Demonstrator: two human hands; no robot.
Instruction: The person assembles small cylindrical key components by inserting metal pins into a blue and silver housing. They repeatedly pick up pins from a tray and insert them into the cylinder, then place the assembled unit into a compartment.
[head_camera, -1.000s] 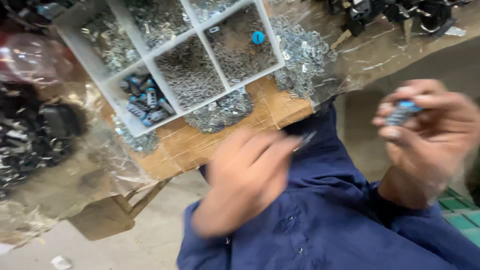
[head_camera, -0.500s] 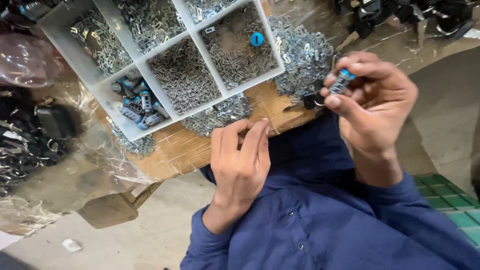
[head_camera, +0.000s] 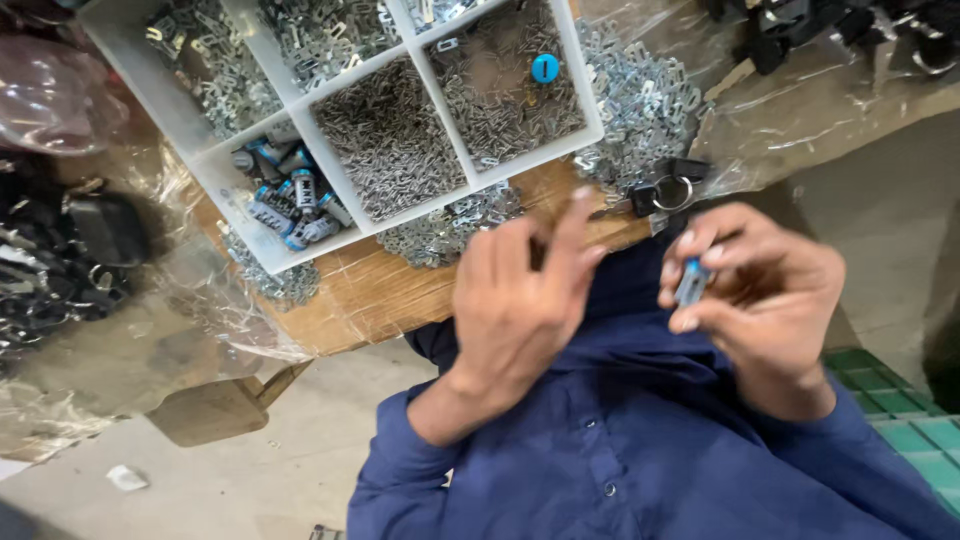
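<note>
Cylinder lock (head_camera: 692, 282), small and silver with a blue tip, sits pinched between the thumb and fingers of the right hand (head_camera: 765, 300), held upright above the lap and just off the near edge of the wooden table (head_camera: 370, 295). That hand is curled closed around it, fingertips pressing at top and bottom. The left hand (head_camera: 520, 300) hangs beside it, well clear of the lock, back to the camera, fingers loosely extended and pointing toward the table; it is blurred, and whether anything small lies under its fingertips cannot be told.

On the table, just past both hands, lie a set of keys (head_camera: 660, 192) on a ring with dark heads, next to a loose heap of metal clips (head_camera: 640, 100). A white divided tray (head_camera: 200, 170) stands farther back: 1 compartment holds more blue-tipped locks (head_camera: 290, 195), 2 others hold fine metal pins (head_camera: 385, 135), and a round blue cap (head_camera: 545, 68) rests on the pins in the right compartment. Clear plastic sheeting (head_camera: 150, 330) covers the table's left side, over dark parts (head_camera: 60, 260). A blue shirt (head_camera: 650, 450) fills the lower frame.
</note>
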